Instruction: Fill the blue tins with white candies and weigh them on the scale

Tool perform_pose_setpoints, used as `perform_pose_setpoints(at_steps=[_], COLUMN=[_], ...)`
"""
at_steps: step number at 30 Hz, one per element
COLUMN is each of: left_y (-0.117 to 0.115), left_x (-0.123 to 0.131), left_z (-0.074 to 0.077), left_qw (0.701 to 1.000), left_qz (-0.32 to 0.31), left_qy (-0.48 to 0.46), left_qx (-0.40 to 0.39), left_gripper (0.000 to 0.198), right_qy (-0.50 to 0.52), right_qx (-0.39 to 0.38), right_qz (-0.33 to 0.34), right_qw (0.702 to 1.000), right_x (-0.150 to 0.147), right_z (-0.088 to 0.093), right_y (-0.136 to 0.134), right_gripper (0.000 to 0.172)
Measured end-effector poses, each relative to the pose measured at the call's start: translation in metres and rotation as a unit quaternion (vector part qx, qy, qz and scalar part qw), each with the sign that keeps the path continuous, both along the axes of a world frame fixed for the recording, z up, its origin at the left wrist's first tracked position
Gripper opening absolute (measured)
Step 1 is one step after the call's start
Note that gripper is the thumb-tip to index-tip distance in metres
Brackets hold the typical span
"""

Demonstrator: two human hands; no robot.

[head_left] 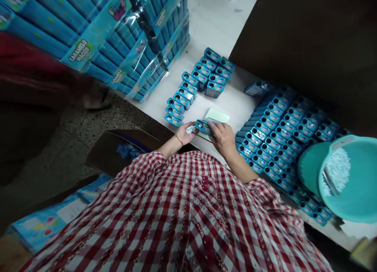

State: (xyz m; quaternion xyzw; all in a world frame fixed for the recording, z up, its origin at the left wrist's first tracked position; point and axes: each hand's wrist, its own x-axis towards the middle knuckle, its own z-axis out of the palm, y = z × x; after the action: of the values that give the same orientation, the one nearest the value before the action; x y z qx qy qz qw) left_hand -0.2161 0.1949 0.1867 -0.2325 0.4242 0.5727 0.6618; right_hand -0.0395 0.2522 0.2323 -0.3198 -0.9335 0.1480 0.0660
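Observation:
White candies lie in the cupped palm of my left hand, near the table's front edge. Fingers of my right hand are wrapped round a small blue box, its round hole toward the left palm. Behind that box is a pale green flat pad. Several blue boxes stand in a row beyond my left hand, with white pieces in some of their holes. Farther back is another group of blue boxes.
Many blue boxes stand packed together at the right. Beside them a turquoise tub holds white candies and a metal scoop. Wrapped stacks rise at the back left. A cardboard box sits below the table; a person in red is at the left.

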Motion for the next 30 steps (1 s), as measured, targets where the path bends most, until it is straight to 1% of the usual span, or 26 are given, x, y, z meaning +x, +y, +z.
perform_pose_setpoints(at_steps=[1, 3, 6, 9, 13, 16, 18, 20, 22, 24, 27, 30], left_y=[0.001, 0.002, 0.003, 0.003, 0.0, -0.007, -0.012, -0.016, -0.021, -0.025, -0.032, -0.037], left_x=[0.0, 0.001, 0.001, -0.001, -0.006, -0.01, -0.011, -0.011, -0.011, -0.013, -0.017, -0.022], left_z=[-0.001, -0.002, -0.002, 0.0, 0.003, 0.002, 0.001, 0.001, 0.0, -0.001, -0.004, -0.007], left_qw=[1.0, 1.0, 1.0, 1.0, 1.0, 1.0, 1.0, 1.0, 1.0, 0.999, 0.999, 0.998], left_qz=[0.0, -0.004, -0.016, -0.018, -0.017, -0.013, -0.011, -0.009, -0.006, -0.003, 0.001, 0.006], left_qy=[0.0, -0.002, -0.007, -0.008, -0.006, 0.0, 0.004, 0.005, 0.006, 0.009, 0.013, 0.017], left_qx=[0.002, 0.006, 0.018, 0.019, 0.004, -0.003, -0.007, -0.015, -0.027, -0.038, -0.049, -0.062], left_gripper=[0.02, 0.021, 0.022, 0.023, 0.024, 0.024, 0.024, 0.023, 0.021, 0.019, 0.02, 0.021], right_qy=[-0.01, -0.015, 0.013, 0.088, 0.207, 0.237, 0.239, 0.244, 0.255, 0.271, 0.294, 0.318], right_qx=[0.004, 0.004, -0.006, -0.04, -0.116, -0.156, -0.172, -0.179, -0.17, -0.145, -0.116, -0.086], right_qz=[0.001, -0.01, -0.035, -0.077, -0.145, -0.175, -0.181, -0.173, -0.166, -0.187, -0.267, -0.332], right_qw=[1.0, 1.0, 0.999, 0.992, 0.961, 0.943, 0.938, 0.937, 0.937, 0.933, 0.91, 0.884], right_x=[0.0, 0.002, 0.007, 0.012, 0.019, 0.023, 0.025, 0.028, 0.033, 0.04, 0.054, 0.066], right_z=[0.002, 0.001, -0.01, -0.027, -0.059, -0.08, -0.086, -0.085, -0.079, -0.07, -0.06, -0.056], right_y=[0.0, 0.0, 0.002, 0.006, 0.017, 0.025, 0.028, 0.028, 0.027, 0.025, 0.024, 0.024], right_gripper=[0.045, 0.044, 0.043, 0.039, 0.041, 0.044, 0.046, 0.051, 0.059, 0.064, 0.054, 0.046])
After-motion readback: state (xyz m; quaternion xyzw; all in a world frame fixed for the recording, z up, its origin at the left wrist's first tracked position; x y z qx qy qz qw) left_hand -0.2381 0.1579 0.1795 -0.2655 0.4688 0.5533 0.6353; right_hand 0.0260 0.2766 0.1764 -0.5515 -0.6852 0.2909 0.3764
